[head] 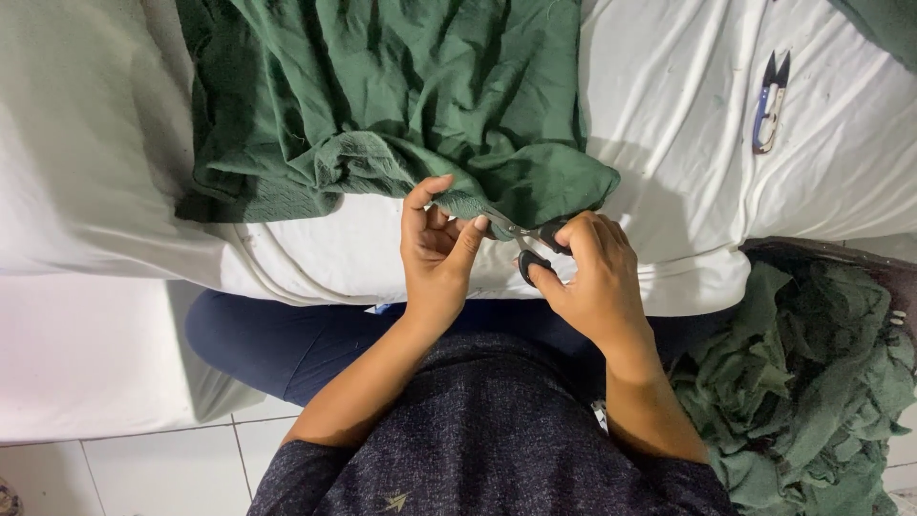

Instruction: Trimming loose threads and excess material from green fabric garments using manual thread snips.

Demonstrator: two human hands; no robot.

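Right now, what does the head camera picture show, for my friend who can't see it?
The right hand works black-handled scissors on green cloth whose edge the left hand pinches, over a white-covered table. Small thread snips lie far right.

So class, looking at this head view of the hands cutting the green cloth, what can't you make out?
- Blades of the black-handled scissors: mostly hidden by the dark green cloth and the left hand.
- Right hand fingers in the handles: seen only from the back.
- Heap of green fabric scraps: cut off by the right edge.
- Small blue thread snips: too small for detail.
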